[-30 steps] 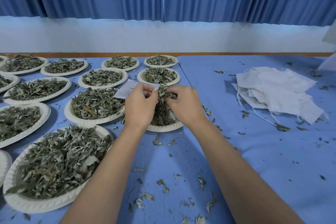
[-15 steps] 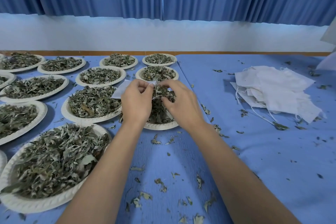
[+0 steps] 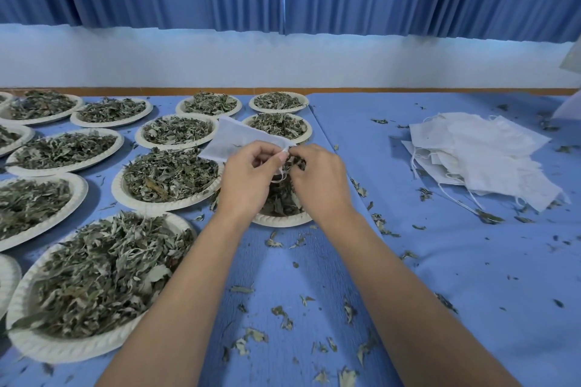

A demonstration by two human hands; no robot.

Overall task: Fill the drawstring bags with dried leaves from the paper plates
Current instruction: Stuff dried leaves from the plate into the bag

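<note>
Bag mouth pinched by left hand, leaves by right hand. Mouth best held wide over plate.

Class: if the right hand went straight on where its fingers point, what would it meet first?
Likely the mouth of the drawstring bag, pinched by the left hand; the right hand looks almost there.

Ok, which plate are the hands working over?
The plate under the left hand and right hand; mostly its near rim shows. Others lie left or farther back.
</note>
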